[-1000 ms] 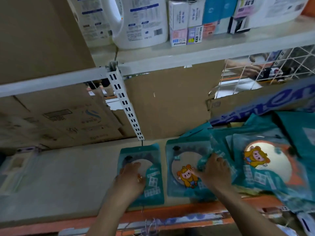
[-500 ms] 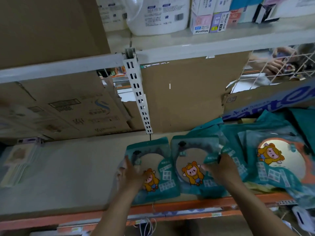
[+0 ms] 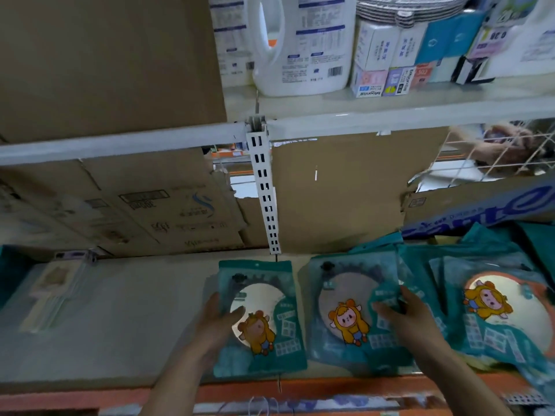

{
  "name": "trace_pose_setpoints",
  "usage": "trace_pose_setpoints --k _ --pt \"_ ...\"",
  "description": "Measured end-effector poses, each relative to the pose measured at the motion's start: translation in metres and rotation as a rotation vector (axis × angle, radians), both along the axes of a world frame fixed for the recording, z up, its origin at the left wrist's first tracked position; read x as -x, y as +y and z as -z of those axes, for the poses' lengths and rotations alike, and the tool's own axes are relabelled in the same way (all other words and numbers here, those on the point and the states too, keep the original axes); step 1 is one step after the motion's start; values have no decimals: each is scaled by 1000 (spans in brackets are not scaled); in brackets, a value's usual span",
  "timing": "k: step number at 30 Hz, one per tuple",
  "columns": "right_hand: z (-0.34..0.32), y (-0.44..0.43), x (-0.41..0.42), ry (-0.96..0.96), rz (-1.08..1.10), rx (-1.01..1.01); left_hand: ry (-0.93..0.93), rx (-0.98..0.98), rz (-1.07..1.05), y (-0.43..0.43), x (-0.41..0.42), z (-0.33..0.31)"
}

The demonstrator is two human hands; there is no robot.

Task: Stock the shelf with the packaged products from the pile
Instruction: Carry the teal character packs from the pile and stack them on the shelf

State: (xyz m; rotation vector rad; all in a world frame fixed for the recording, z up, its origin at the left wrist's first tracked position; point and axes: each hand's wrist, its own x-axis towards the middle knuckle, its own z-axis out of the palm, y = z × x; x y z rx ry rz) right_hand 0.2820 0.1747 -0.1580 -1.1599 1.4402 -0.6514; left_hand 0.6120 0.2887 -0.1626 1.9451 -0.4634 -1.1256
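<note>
Left hand (image 3: 219, 321): holds the left packet (image 3: 267, 319) by its left edge, with the thumb (image 3: 238, 312) across the front window and the fingers along and behind the edge.

Right hand (image 3: 404, 318): lies on the right edge of the second packet (image 3: 345, 313), where the pile (image 3: 495, 313) overlaps it. The thumb reaches left and the fingers are bent over a fold of teal film. Whether it grips the film or only presses on it cannot be told.

Left packet: flat on the shelf board (image 3: 120, 313), printed face up. Its long axis runs front to back, with the hanger end toward the rear of the shelf and the cartoon figure toward the front edge. It is slightly skewed, the top leaning left.

Second packet: just beside the first on its right, with the same orientation. The two hands bracket the pair, the left hand outside the first packet and the right hand outside the second.

Pile: teal packets of the same kind, overlapping and unevenly angled, to the right of the right hand.

Surroundings: an orange front rail (image 3: 315, 388) lies below the packets. A white slotted upright (image 3: 264, 190) stands behind them, flanked by cardboard cartons (image 3: 345, 193). A clear packet (image 3: 57, 292) lies far left on the board. A white jug (image 3: 300, 49) and small boxes (image 3: 384, 73) stand on the shelf above.
</note>
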Motion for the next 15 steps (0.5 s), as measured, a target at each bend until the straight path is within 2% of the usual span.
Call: trace_pose_setpoints --k 8,15 --pt "-11 -9 -44 -144 -17 -33 5 137 -195 51 -59 -36" --pt "-33 23 -123 -239 13 -55 -31 183 -158 78 -135 -38"
